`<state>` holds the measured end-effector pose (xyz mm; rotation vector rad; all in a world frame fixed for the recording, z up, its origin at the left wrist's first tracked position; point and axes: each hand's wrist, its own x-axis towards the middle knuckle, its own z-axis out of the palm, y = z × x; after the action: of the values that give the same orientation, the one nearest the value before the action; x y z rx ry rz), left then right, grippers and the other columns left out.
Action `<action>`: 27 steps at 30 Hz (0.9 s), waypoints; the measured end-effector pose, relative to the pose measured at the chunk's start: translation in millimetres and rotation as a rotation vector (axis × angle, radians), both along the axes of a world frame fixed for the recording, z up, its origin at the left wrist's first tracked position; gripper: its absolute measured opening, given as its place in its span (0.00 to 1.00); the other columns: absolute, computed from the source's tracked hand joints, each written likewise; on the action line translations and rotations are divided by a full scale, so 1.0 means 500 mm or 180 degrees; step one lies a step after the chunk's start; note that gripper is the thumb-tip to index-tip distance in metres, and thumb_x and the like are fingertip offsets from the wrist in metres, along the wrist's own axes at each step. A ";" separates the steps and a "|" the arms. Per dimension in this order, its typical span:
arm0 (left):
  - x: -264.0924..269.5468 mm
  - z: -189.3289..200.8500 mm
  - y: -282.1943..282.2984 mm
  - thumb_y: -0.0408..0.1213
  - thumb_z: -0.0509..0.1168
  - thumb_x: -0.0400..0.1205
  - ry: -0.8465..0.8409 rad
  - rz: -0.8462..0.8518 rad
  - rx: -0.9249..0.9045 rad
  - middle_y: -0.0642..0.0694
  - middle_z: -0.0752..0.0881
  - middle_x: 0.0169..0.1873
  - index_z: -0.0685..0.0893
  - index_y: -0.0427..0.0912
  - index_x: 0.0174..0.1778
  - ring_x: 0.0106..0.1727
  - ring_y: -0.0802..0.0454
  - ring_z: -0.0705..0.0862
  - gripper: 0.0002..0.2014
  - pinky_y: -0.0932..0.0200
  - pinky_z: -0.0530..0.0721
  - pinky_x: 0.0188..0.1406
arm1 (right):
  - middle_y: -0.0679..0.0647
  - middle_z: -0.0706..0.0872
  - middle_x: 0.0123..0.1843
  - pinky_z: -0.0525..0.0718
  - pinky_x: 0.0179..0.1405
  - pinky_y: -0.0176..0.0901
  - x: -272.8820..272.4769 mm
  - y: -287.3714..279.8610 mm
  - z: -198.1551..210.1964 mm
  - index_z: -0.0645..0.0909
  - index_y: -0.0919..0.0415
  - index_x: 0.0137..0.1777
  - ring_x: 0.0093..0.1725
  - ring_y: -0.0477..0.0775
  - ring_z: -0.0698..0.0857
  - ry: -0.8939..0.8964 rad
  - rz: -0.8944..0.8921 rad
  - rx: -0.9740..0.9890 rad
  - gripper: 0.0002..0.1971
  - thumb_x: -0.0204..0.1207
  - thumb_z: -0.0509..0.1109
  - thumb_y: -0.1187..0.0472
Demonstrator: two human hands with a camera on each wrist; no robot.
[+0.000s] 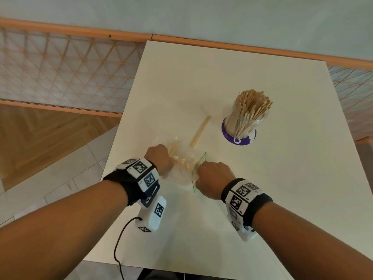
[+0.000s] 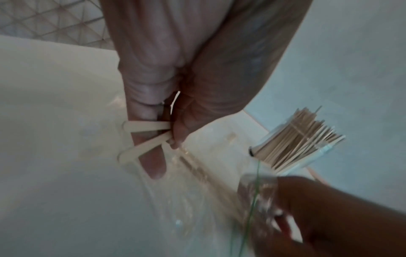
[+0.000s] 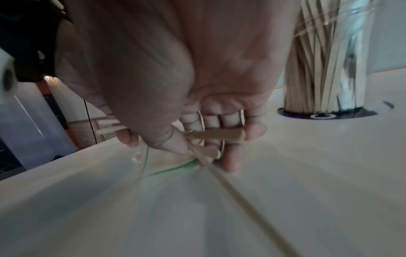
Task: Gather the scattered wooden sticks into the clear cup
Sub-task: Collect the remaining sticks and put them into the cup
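A clear cup [image 1: 245,118] packed with wooden sticks stands on a purple base at the table's right. A small bundle of sticks [image 1: 200,131] lies loose left of it. Between my hands lies a clear plastic bag [image 1: 182,162] with a green edge [image 1: 198,168] and more sticks inside. My left hand [image 1: 160,158] pinches two sticks [image 2: 146,126] at the bag's far end between thumb and finger. My right hand [image 1: 211,175] pinches the bag's green edge [image 3: 169,169] together with a few sticks [image 3: 216,134]. The cup [image 3: 318,60] rises just beyond its fingers.
The white table [image 1: 262,188] ends close to my left hand, with its left edge [image 1: 113,150] dropping to wood and tile floor. A mesh fence [image 1: 60,73] runs behind. A black cable [image 1: 118,245] hangs from the left wrist camera over the near edge.
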<state>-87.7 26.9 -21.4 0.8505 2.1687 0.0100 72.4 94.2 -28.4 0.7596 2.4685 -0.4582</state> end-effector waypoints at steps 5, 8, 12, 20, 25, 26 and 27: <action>-0.008 0.023 0.068 0.34 0.56 0.85 0.0204 -0.0023 0.0508 0.33 0.84 0.58 0.79 0.29 0.58 0.59 0.36 0.83 0.13 0.54 0.77 0.46 | 0.63 0.82 0.60 0.72 0.47 0.48 0.028 0.020 0.001 0.65 0.60 0.75 0.54 0.65 0.82 -0.0109 -0.0252 -0.0455 0.19 0.86 0.54 0.57; 0.021 0.019 0.139 0.34 0.56 0.85 0.0352 -0.0020 0.0781 0.32 0.81 0.61 0.76 0.29 0.61 0.62 0.34 0.81 0.14 0.50 0.77 0.51 | 0.63 0.84 0.57 0.72 0.45 0.48 0.041 0.030 -0.005 0.71 0.61 0.68 0.46 0.63 0.79 -0.0076 -0.0205 -0.0333 0.16 0.89 0.51 0.54; 0.060 -0.019 0.185 0.39 0.63 0.82 0.0483 -0.0045 0.0751 0.35 0.77 0.63 0.76 0.34 0.61 0.63 0.35 0.79 0.16 0.46 0.78 0.57 | 0.57 0.81 0.46 0.73 0.43 0.48 0.072 0.056 -0.008 0.76 0.58 0.61 0.42 0.59 0.78 -0.0085 -0.0225 -0.0261 0.18 0.90 0.49 0.48; 0.061 -0.027 0.223 0.32 0.67 0.79 0.0670 -0.0285 0.0420 0.33 0.80 0.61 0.80 0.31 0.56 0.59 0.35 0.83 0.12 0.50 0.81 0.52 | 0.52 0.85 0.61 0.80 0.58 0.48 0.161 0.135 0.017 0.84 0.51 0.62 0.58 0.57 0.83 -0.0268 -0.0692 -0.0414 0.15 0.85 0.56 0.60; 0.047 -0.018 0.221 0.35 0.69 0.76 0.0536 -0.0404 0.0280 0.36 0.86 0.44 0.71 0.39 0.28 0.36 0.41 0.84 0.14 0.58 0.79 0.37 | 0.52 0.85 0.56 0.78 0.52 0.46 0.196 0.180 0.028 0.84 0.52 0.58 0.55 0.56 0.83 -0.0335 -0.1105 -0.0282 0.16 0.85 0.54 0.60; 0.051 -0.018 0.218 0.34 0.69 0.76 0.0564 -0.0447 0.0264 0.36 0.87 0.48 0.73 0.38 0.30 0.43 0.39 0.86 0.12 0.56 0.81 0.39 | 0.53 0.85 0.55 0.77 0.50 0.46 0.200 0.185 0.030 0.84 0.53 0.58 0.54 0.57 0.83 -0.0328 -0.1175 -0.0256 0.16 0.85 0.54 0.59; 0.056 -0.017 0.215 0.34 0.68 0.77 0.0627 -0.0522 0.0232 0.35 0.86 0.53 0.77 0.36 0.36 0.51 0.37 0.86 0.08 0.53 0.82 0.44 | 0.53 0.85 0.54 0.77 0.49 0.46 0.202 0.191 0.032 0.85 0.54 0.57 0.53 0.57 0.83 -0.0323 -0.1243 -0.0224 0.16 0.85 0.54 0.59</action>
<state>-59.5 134.2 -29.7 1.1097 2.2850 -0.0803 173.5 189.8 -12.4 1.2102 2.1989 -0.6259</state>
